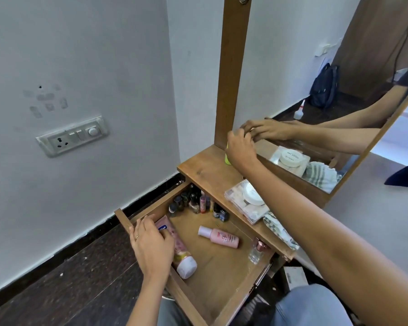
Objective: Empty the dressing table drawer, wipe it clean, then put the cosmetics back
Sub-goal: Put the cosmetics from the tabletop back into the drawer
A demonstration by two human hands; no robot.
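Observation:
The wooden drawer (224, 292) is pulled open below the dressing table top (205, 168). Inside lie a pink tube with a white cap (183, 255), a pink bottle (219, 237), a small glass perfume bottle (257, 251) and several nail polish bottles (198, 203) at the back. My left hand (151, 243) reaches into the drawer's left side and its fingers curl on the pink tube. My right hand (239, 149) holds a yellow-green bottle (227, 158) standing on the table top by the mirror frame.
A clear case with a white round jar (247, 201) and a patterned cloth (278, 229) lie on the table top. The mirror (316, 90) stands behind. A wall with a switchboard (73, 136) is at the left, dark floor below.

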